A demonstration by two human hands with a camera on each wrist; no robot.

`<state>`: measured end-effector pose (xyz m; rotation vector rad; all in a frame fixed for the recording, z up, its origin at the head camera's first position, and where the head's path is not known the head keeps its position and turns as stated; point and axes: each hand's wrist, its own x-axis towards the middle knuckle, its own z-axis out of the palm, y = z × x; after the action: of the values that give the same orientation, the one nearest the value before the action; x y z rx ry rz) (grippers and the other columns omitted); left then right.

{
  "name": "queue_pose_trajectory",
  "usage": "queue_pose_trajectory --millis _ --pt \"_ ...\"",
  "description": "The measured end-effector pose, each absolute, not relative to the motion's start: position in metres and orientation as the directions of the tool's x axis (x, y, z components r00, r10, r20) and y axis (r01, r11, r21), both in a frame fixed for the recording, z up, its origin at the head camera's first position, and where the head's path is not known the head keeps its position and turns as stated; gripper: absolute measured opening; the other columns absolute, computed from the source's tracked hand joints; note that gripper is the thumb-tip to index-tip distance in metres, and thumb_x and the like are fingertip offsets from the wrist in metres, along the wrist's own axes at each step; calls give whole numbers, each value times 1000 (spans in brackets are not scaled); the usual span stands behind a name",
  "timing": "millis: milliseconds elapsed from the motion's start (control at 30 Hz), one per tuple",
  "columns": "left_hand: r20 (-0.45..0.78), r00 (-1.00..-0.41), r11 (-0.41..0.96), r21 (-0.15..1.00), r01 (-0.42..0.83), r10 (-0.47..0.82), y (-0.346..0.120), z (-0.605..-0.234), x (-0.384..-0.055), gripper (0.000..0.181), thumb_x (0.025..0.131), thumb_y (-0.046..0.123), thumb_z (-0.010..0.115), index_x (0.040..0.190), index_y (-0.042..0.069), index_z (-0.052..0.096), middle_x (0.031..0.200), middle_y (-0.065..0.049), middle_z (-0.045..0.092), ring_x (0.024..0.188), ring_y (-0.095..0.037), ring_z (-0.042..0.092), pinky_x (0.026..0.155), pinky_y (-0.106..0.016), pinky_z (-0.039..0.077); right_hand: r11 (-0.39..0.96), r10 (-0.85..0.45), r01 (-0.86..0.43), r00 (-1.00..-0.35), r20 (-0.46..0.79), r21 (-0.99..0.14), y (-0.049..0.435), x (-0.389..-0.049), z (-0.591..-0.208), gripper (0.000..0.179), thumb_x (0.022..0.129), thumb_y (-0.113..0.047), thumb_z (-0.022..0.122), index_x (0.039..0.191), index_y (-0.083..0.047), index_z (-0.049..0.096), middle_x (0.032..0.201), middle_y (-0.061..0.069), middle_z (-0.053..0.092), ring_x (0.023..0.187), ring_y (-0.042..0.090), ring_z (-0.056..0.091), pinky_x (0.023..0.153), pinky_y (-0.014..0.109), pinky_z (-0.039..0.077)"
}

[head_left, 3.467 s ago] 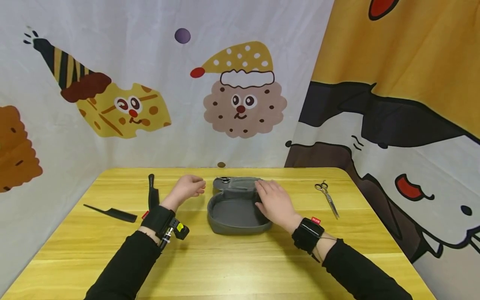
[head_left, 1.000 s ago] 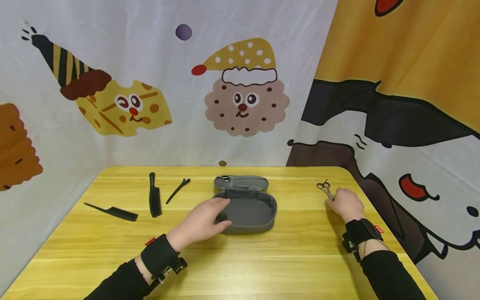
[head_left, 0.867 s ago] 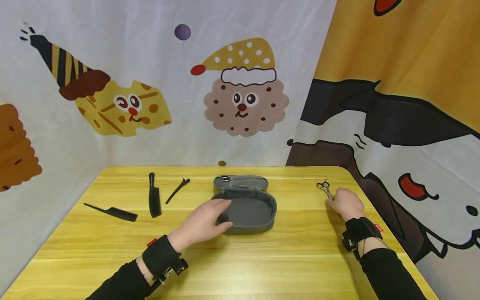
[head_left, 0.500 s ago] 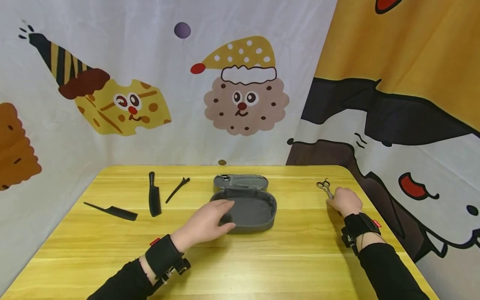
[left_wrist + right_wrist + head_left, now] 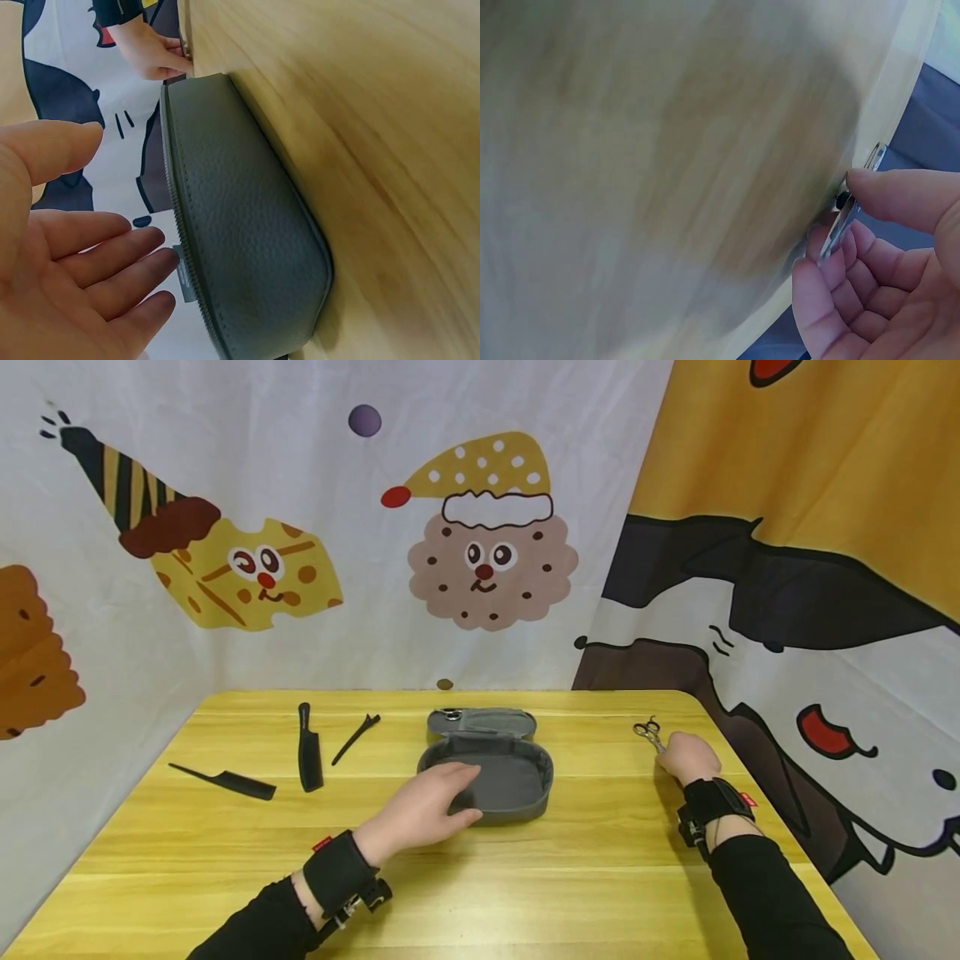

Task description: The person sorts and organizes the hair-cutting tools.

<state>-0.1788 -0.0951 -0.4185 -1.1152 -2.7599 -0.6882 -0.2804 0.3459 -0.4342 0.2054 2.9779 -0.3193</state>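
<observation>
Head view shows us that our right hand (image 5: 688,757), earlier at the grey case (image 5: 517,817), now pinches the scissors (image 5: 655,739) toward the right of the table (image 5: 562,893), so we judge the grasp made. Our left hand (image 5: 420,806), earlier beside the hair clip (image 5: 352,742), now holds its fingers loosely spread at the case's near left side.

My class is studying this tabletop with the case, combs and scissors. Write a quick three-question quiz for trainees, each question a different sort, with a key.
1. Which hand pinches a pair of scissors? A) left B) right C) neither
2. True or false: the gray case stands open.
3. Fill in the blank, going by the head view: from left to right, the black hair clip lies between a ____ and the case.

Key:
1. B, the right hand
2. True
3. comb
</observation>
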Motion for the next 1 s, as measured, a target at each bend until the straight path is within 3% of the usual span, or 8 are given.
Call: queue_pose_trajectory --millis 367,633,833,1000 --pt "226 -734 612 429 665 640 -84 -425 -178 58 96 31 68 142 2 51 138 -16 55 127 -29 53 104 -39 45 965 128 155 -983 -132 -213 345 -280 -434 25 96 -14 56 78 3 58 71 14 48 66 31 50 59 38 39" --pt "236 -741 570 509 645 628 -77 -422 -177 57 98 32 65 144 4 49 141 -15 53 128 -29 52 104 -38 45 952 166 192 -978 -125 -238 345 -278 -436 27 93 -23 64 74 -3 63 67 10 49 62 27 50 53 34 38" --pt "254 -761 544 570 616 596 -74 -420 -183 56 99 33 63 145 4 49 142 -15 53 130 -29 50 107 -39 43 959 112 127 -991 -74 -254 337 -278 -432 22 90 -21 65 72 -7 68 65 4 50 61 23 49 51 32 35" --pt "261 -779 498 644 581 571 -77 -422 -191 53 100 29 61 144 2 49 142 -15 53 129 -28 52 107 -37 42 956 58 58 -998 -10 -287 322 -279 -421 18 92 -21 65 84 -6 71 74 6 61 64 23 53 51 33 39"
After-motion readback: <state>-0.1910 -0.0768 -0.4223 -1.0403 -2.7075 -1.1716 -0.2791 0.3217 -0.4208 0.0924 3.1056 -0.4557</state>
